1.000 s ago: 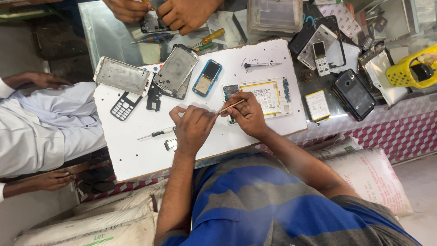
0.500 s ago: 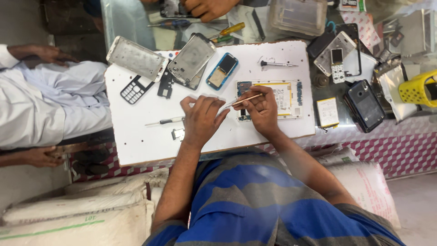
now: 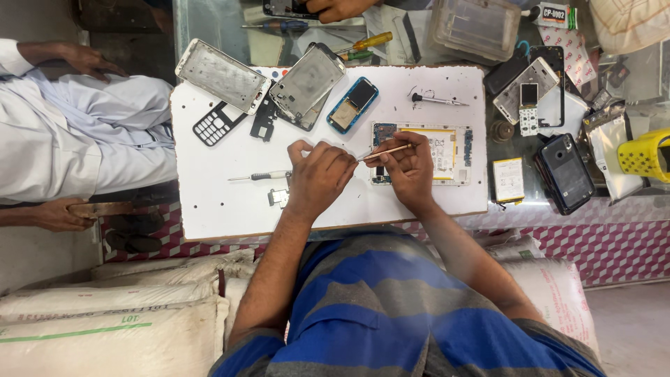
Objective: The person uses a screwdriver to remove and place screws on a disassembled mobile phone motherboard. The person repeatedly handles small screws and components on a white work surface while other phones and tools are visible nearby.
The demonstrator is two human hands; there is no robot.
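Brass-coloured and thin, the tweezers (image 3: pixel 385 151) pinched shut in your right hand (image 3: pixel 408 167) fingers hover over the circuit board (image 3: pixel 447 152), a light, stiff, fragile thing best held by its edges, while your left hand (image 3: pixel 317 174) curls closed just left of it, seemingly empty.

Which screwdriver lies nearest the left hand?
The black-handled screwdriver on the white board, just beside the left hand. The other lies by the board's far edge.
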